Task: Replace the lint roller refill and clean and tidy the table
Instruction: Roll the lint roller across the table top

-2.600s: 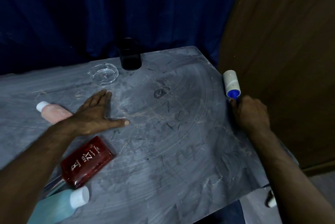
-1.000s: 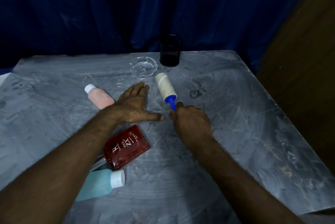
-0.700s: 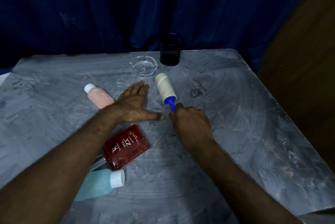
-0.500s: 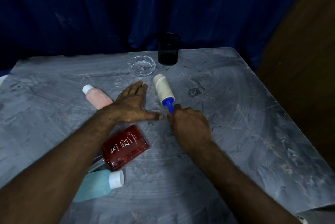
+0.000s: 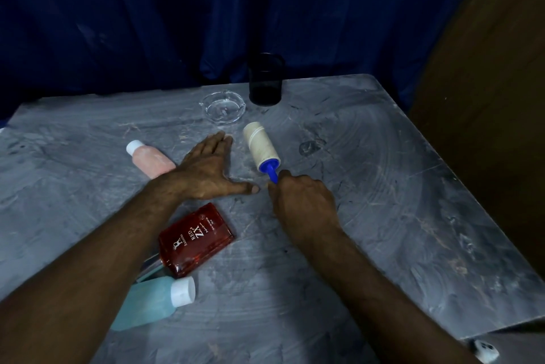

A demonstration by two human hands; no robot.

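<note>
Lint roller (image 5: pixel 261 145) lies with its roll on the table (image 5: pixel 383 186) near the middle, the roll pointing away from the person and towards the glass ashtray (image 5: pixel 224 107). The right hand (image 5: pixel 303 201) has its fingers curled round the blue handle (image 5: pixel 272 175), most of which is hidden inside the grip. The left hand (image 5: pixel 209 170) lies flat, palm down, fingers straight and holding nothing, just beside the roll, with the thumb reaching towards the right hand.

Findings on risk:
- A forward stroke on the present line would likely carry the roll into the ashtray or the dark cup (image 5: pixel 265 80) behind it. Either could slide towards the far edge.
- The left hand sits close enough that a sideways drift could catch its fingers on the sticky sheet.
- The pink bottle (image 5: pixel 150 158), red bottle (image 5: pixel 194 238) and pale blue bottle (image 5: pixel 150 301) lie on their sides. A knock from either forearm could set them rolling.
- The sheet looks dull and beige, so pickup may be poor.
</note>
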